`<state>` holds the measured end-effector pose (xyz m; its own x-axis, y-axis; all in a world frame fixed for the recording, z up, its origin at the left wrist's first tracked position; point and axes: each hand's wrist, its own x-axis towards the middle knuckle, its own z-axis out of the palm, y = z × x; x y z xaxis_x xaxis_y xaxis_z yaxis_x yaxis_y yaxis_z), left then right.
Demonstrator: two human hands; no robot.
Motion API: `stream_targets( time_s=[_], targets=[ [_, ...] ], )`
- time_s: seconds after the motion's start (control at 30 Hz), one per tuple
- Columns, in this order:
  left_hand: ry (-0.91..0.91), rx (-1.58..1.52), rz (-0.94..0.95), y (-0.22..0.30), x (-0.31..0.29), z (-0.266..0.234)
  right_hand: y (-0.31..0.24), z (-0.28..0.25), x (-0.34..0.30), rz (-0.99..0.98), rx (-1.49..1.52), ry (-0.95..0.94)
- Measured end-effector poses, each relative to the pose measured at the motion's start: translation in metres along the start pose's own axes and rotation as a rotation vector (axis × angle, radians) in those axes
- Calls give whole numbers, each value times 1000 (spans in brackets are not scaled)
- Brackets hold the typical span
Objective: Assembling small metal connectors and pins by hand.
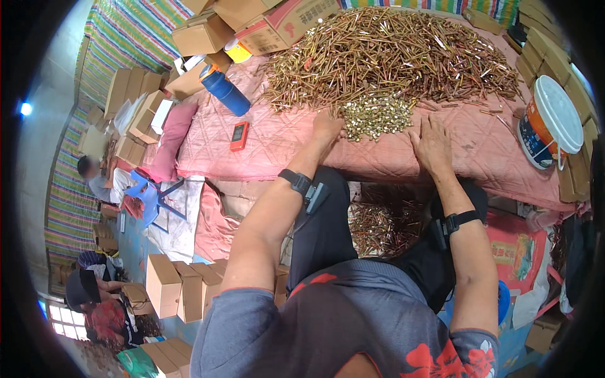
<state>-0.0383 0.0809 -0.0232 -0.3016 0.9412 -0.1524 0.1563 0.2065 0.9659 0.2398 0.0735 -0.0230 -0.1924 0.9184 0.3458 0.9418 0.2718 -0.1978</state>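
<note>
A small mound of shiny gold and silver cap-like pieces [377, 118] lies on a pink quilted cover [277, 151] in front of me. At its left edge rests my left hand [326, 128], its fingers curled in; anything inside them is hidden. My right hand [432, 146] lies palm down to the right of the mound, fingers stretched and apart, holding nothing. Directly behind the mound spreads a big heap of thin brown-gold tubes [391, 57], with a few loose ones at its right edge.
A blue bottle [225, 91] and a red handheld device [239, 136] are left of my hands. A white-lidded bucket [549, 123] stands at the right. Cardboard boxes [201, 34] sit at the back left. More tubes [384, 223] lie below the table edge. Two people work at far left.
</note>
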Motion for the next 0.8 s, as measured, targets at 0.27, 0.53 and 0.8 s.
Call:
stream_targets(
  time_s=[0.27,0.53,0.8],
  targets=[
    [46,-115,12,-4,2,36,4,1,-1,0,-22,1],
    [87,344,391,-5,23,48,-5,4,0,-41,-21,68],
    [-79,427,292,0,0,-4,-2,9,0,-49,9,103]
  ],
)
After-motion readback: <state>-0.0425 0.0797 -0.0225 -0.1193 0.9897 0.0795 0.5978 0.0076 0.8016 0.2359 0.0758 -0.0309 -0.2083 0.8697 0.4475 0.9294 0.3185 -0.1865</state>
